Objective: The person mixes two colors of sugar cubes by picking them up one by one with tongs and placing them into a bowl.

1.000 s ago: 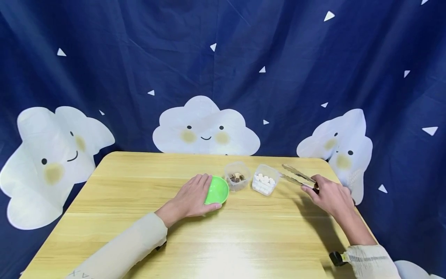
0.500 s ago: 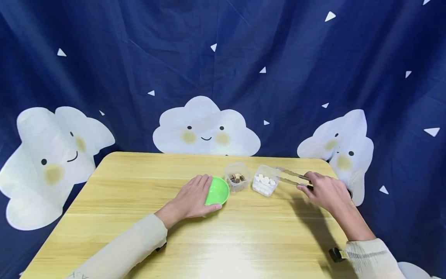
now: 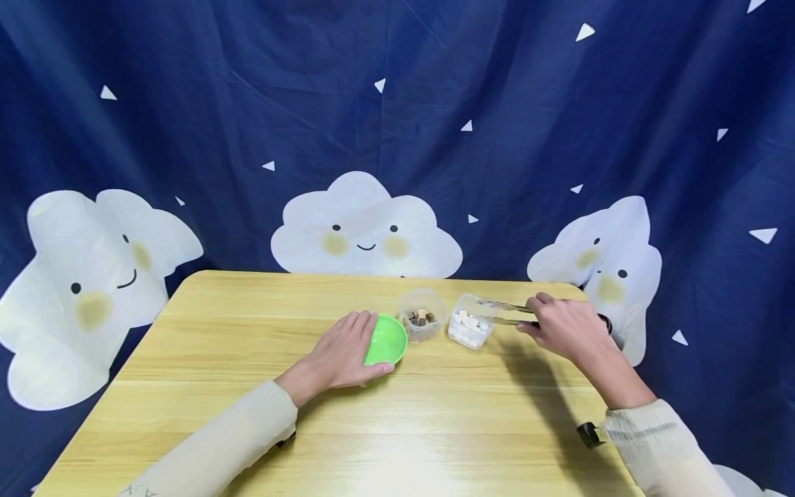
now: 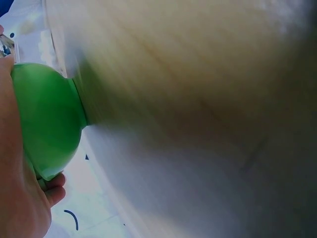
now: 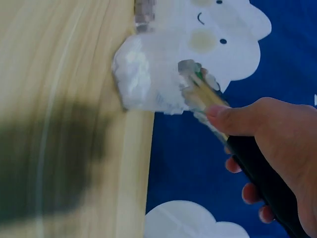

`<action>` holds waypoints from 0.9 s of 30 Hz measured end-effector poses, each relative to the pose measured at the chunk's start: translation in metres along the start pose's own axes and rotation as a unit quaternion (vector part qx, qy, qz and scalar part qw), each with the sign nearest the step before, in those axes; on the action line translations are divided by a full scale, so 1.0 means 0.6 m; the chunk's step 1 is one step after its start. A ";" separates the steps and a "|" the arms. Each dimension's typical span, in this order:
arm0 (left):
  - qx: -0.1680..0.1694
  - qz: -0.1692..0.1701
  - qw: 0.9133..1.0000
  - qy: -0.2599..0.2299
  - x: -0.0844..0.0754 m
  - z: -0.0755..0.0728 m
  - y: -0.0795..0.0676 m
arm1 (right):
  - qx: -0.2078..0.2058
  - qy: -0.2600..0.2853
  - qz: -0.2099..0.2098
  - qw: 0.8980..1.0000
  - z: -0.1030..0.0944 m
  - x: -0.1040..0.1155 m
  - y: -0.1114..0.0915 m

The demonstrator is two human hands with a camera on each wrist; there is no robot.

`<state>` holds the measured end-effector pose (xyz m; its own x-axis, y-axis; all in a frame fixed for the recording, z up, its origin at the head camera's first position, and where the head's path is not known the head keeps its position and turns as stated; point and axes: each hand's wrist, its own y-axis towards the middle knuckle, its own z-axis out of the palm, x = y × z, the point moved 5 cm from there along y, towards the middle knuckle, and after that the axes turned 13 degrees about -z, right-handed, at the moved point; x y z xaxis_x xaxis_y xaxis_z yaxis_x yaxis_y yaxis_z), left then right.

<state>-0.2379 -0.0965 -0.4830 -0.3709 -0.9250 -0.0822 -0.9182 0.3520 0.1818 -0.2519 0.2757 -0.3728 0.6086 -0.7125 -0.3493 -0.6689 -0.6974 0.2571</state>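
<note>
My left hand [image 3: 344, 352] curls round the side of a green bowl [image 3: 388, 340] that stands on the table, thumb at the near rim. In the left wrist view the bowl [image 4: 47, 119] shows its outer wall, with fingertips below it. My right hand [image 3: 568, 330] grips metal tongs [image 3: 506, 314] with black handles. Their tips are over a clear square tub [image 3: 466, 339] of white pieces. In the right wrist view the tongs' arms [image 5: 210, 99] stand apart at the tub [image 5: 141, 74]; whether a piece is between them I cannot tell.
A clear container [image 3: 422, 331] with brown and pale pieces stands between the bowl and the white-filled tub. The wooden table [image 3: 397, 414] ends at a blue curtain [image 3: 373, 103] with printed clouds.
My right hand has moved left, bringing the tongs' tips from the tub's right side to over it. The left hand and green bowl have stayed in place.
</note>
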 end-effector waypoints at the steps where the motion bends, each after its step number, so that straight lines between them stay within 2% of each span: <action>1: -0.002 0.000 1.000 -0.001 0.000 0.000 0.000 | 0.003 -0.005 -0.004 1.000 -0.002 0.003 0.004; 7: -0.020 0.007 1.000 -0.006 -0.001 -0.001 0.000 | 0.031 -0.023 -0.017 0.999 -0.011 0.017 0.030; 13: -0.011 0.004 1.000 -0.006 -0.001 -0.001 0.000 | 0.079 -0.032 -0.027 0.996 -0.017 0.023 0.060; 22: -0.004 0.004 1.000 -0.005 0.000 -0.003 0.000 | 0.077 -0.067 -0.066 0.993 -0.028 0.038 0.101; 27: -0.001 0.004 1.000 -0.005 0.000 -0.002 0.000 | 0.089 -0.079 -0.071 0.990 -0.027 0.048 0.115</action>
<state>-0.2376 -0.0964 -0.4819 -0.3791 -0.9209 -0.0900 -0.9151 0.3587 0.1842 -0.2737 0.2057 -0.3502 0.6374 -0.5773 -0.5103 -0.6542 -0.7554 0.0375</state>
